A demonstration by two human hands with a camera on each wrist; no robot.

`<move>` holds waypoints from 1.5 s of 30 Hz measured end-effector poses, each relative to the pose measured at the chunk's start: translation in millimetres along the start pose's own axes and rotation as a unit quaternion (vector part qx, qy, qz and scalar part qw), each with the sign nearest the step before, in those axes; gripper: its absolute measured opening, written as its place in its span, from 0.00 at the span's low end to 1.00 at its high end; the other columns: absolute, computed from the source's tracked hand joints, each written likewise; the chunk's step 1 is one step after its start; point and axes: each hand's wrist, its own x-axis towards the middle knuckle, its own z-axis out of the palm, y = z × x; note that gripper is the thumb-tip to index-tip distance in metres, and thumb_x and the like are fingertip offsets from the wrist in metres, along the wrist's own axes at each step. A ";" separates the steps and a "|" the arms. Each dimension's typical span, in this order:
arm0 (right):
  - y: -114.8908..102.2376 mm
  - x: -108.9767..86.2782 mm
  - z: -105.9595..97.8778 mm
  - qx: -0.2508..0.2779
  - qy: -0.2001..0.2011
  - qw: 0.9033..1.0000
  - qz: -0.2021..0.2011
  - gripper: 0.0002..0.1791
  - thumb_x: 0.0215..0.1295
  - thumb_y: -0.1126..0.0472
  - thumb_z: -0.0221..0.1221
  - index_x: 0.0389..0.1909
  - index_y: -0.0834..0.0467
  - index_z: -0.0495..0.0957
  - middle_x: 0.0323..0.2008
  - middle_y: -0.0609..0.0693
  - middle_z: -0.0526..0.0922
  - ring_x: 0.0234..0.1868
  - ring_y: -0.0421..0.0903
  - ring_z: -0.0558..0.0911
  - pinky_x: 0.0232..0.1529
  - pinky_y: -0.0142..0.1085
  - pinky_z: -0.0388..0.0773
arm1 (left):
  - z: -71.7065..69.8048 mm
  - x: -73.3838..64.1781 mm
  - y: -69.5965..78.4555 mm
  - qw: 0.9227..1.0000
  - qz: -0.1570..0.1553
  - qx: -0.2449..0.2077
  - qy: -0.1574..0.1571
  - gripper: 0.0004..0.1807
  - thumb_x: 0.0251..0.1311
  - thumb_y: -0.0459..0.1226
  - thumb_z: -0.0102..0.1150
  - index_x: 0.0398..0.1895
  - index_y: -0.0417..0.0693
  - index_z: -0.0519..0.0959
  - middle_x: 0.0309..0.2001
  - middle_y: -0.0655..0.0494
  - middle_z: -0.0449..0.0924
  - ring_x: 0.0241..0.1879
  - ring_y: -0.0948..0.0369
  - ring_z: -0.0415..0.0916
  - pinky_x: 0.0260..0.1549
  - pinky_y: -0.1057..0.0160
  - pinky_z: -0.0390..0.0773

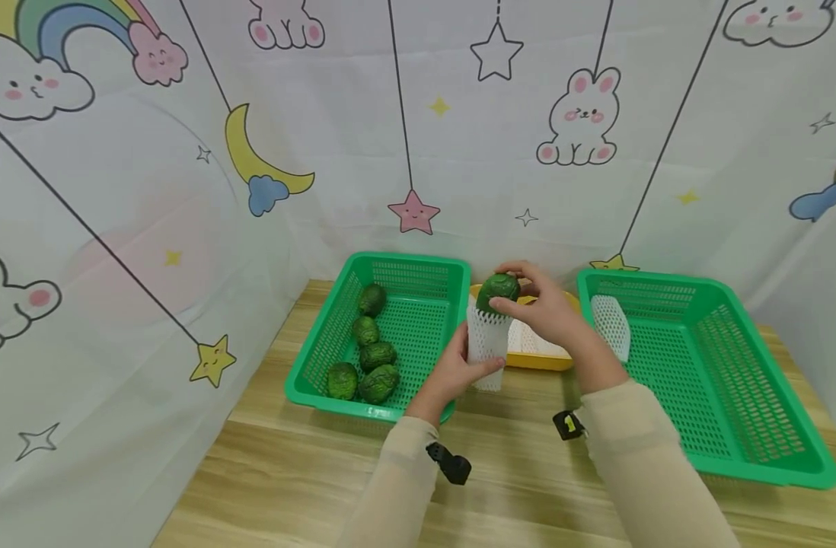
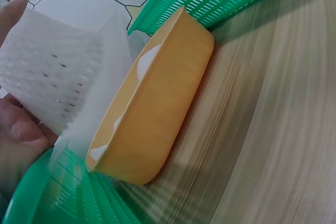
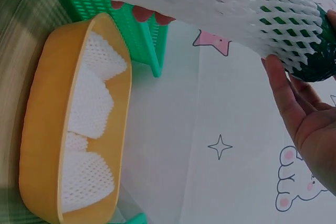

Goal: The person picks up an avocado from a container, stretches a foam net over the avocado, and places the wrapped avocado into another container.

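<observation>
My right hand (image 1: 545, 306) grips a dark green avocado (image 1: 499, 289) at the top of a white foam net sleeve (image 1: 488, 339). In the right wrist view the avocado's lower end (image 3: 294, 40) sits inside the sleeve's mouth, its mesh stretched over the skin. Lower down, my left hand (image 1: 457, 365) holds the sleeve upright, thumb across its front. The left wrist view shows the sleeve (image 2: 52, 66) close up, blurred, between the two hands. Several more avocados (image 1: 378, 355) lie in the left green basket (image 1: 418, 304).
Behind the hands stands a yellow-orange bin (image 3: 47, 124) with several white foam sleeves (image 3: 92, 103). To the right, another green basket (image 1: 692, 380) has a white net-wrapped item (image 1: 611, 327) at its left wall. A patterned curtain (image 1: 349, 137) hangs behind the wooden table (image 1: 288, 472).
</observation>
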 end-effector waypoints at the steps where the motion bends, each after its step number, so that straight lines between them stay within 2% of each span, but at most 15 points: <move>1: -1.1 0.0 -1.2 0.011 0.012 1.000 0.001 0.27 0.62 0.53 0.60 0.60 0.53 0.64 0.59 0.57 0.63 0.49 0.57 0.73 0.40 0.45 0.73 | 0.7 0.3 -0.7 1.000 -0.003 0.001 0.001 0.41 0.55 0.39 0.65 0.68 0.57 0.52 0.55 0.51 0.69 0.50 0.55 0.71 0.46 0.55 0.74; 5: -5.8 0.5 -5.3 0.013 0.028 1.000 -0.006 0.28 0.63 0.52 0.59 0.61 0.53 0.64 0.59 0.57 0.63 0.51 0.56 0.72 0.46 0.50 0.70 | 1.8 0.0 -1.9 1.000 -0.005 0.030 0.007 0.42 0.52 0.39 0.68 0.67 0.59 0.55 0.53 0.54 0.69 0.49 0.56 0.70 0.45 0.55 0.73; 10: -5.6 -0.1 -4.6 -0.018 0.007 1.000 -0.008 0.28 0.62 0.51 0.59 0.61 0.55 0.66 0.60 0.56 0.65 0.59 0.57 0.65 0.58 0.54 0.60 | 0.9 -0.3 -2.7 0.999 0.008 0.042 0.006 0.37 0.56 0.37 0.63 0.67 0.56 0.56 0.54 0.51 0.68 0.50 0.54 0.69 0.46 0.53 0.72; 14: -1.0 -0.4 -0.9 -0.020 0.000 1.000 -0.021 0.26 0.64 0.52 0.58 0.61 0.54 0.66 0.59 0.55 0.67 0.58 0.55 0.65 0.58 0.54 0.59 | 0.3 -0.4 -2.7 0.999 0.017 0.046 0.007 0.36 0.57 0.37 0.63 0.67 0.55 0.56 0.55 0.50 0.68 0.51 0.54 0.70 0.47 0.53 0.72; 18: 3.4 -2.1 2.6 -0.028 -0.009 0.999 -0.041 0.26 0.67 0.52 0.55 0.64 0.53 0.66 0.61 0.55 0.64 0.60 0.54 0.62 0.58 0.57 0.57 | 0.1 -0.4 -3.4 0.998 0.017 0.052 0.010 0.36 0.58 0.38 0.61 0.67 0.53 0.56 0.55 0.51 0.68 0.51 0.55 0.70 0.47 0.54 0.73; 22: 6.9 -4.4 6.0 -0.040 -0.018 0.998 -0.035 0.30 0.66 0.50 0.55 0.67 0.51 0.63 0.63 0.55 0.60 0.63 0.56 0.59 0.58 0.58 0.56 | -0.4 -0.5 -2.6 0.999 0.020 0.034 0.006 0.36 0.59 0.36 0.59 0.69 0.51 0.53 0.57 0.48 0.67 0.53 0.53 0.69 0.48 0.54 0.72; 26: 9.5 -5.1 9.4 -0.069 -0.017 0.997 -0.023 0.35 0.59 0.49 0.62 0.67 0.50 0.62 0.62 0.55 0.61 0.62 0.56 0.61 0.58 0.57 0.58 | -0.6 -6.9 12.4 0.999 0.027 0.019 0.001 0.35 0.60 0.33 0.57 0.68 0.45 0.53 0.57 0.43 0.67 0.53 0.50 0.69 0.49 0.55 0.72; 28: 9.9 -5.2 10.3 -0.081 -0.004 0.996 -0.023 0.36 0.57 0.50 0.64 0.66 0.51 0.64 0.60 0.55 0.64 0.60 0.56 0.63 0.57 0.57 0.59 | -0.5 -10.2 20.5 1.000 0.018 0.020 -0.001 0.36 0.60 0.33 0.58 0.68 0.44 0.53 0.56 0.44 0.68 0.52 0.51 0.70 0.47 0.57 0.73; 31: 9.1 -5.4 10.1 -0.081 0.019 0.996 -0.027 0.33 0.57 0.50 0.65 0.63 0.51 0.67 0.58 0.53 0.67 0.59 0.56 0.64 0.57 0.57 0.59 | 0.3 -12.7 26.6 1.000 0.003 0.019 -0.002 0.37 0.58 0.33 0.60 0.68 0.45 0.53 0.55 0.46 0.68 0.50 0.53 0.71 0.46 0.57 0.73; 34: 7.8 -5.5 9.0 -0.059 0.021 0.998 -0.030 0.28 0.62 0.50 0.60 0.61 0.52 0.69 0.57 0.53 0.67 0.59 0.54 0.63 0.59 0.58 0.55 | 1.0 -13.0 28.0 1.000 0.001 0.020 -0.002 0.39 0.55 0.31 0.62 0.68 0.45 0.53 0.55 0.47 0.67 0.50 0.53 0.70 0.47 0.56 0.72; 38: 7.8 -3.8 7.8 -0.055 0.014 0.998 -0.015 0.26 0.65 0.47 0.55 0.60 0.55 0.69 0.56 0.55 0.69 0.58 0.53 0.65 0.61 0.56 0.53 | 1.4 -12.7 26.5 0.999 0.010 0.031 -0.002 0.39 0.55 0.30 0.62 0.68 0.44 0.53 0.57 0.47 0.67 0.52 0.53 0.69 0.48 0.55 0.71; 43: 6.5 -3.9 5.2 -0.086 -0.013 0.996 0.024 0.29 0.59 0.44 0.60 0.57 0.55 0.71 0.58 0.56 0.69 0.61 0.56 0.62 0.60 0.58 0.56 | 1.0 -12.4 25.2 0.999 0.016 0.025 -0.012 0.38 0.55 0.29 0.61 0.67 0.42 0.54 0.56 0.45 0.67 0.51 0.53 0.69 0.47 0.57 0.72; 45: 6.4 -4.3 4.3 -0.097 -0.028 0.995 0.024 0.27 0.58 0.45 0.62 0.56 0.54 0.73 0.61 0.55 0.67 0.63 0.57 0.60 0.59 0.59 0.56 | 0.4 -12.6 25.6 0.999 0.011 0.026 -0.015 0.38 0.55 0.29 0.61 0.67 0.42 0.53 0.56 0.45 0.66 0.51 0.53 0.69 0.47 0.59 0.72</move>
